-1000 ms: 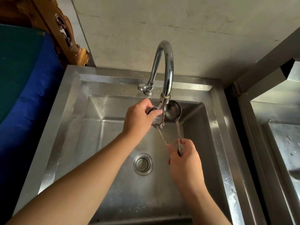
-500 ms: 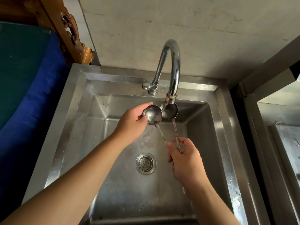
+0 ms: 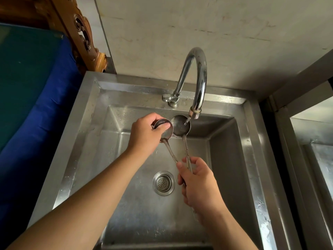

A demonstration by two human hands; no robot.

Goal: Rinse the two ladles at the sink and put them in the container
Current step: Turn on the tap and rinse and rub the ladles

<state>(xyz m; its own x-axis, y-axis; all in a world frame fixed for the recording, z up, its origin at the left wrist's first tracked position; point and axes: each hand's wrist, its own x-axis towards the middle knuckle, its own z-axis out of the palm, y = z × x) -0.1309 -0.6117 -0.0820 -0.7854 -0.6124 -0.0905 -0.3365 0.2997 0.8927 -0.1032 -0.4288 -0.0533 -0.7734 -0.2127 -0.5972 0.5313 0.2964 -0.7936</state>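
While wet steel stays slick, my right hand (image 3: pixel 200 184) clamps both slim ladle handles (image 3: pixel 186 156); left hand (image 3: pixel 144 136) cups the left steel ladle bowl (image 3: pixel 164 129), stiff and light.

sink (image 3: pixel 250 159) is brushed steel, kinda dull and water-spotted, faucet (image 3: pixel 198 69) is shiny chrome, both ladles (image 3: pixel 181 126) glossy metal, wall (image 3: pixel 216 33) matt and stained

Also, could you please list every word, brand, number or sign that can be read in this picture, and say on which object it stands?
None: no readable text is in view.
The two ladle handles carry an embossed pattern, too small to tell whether it holds letters.
The faucet, the sink and the drain strainer show no visible marks.
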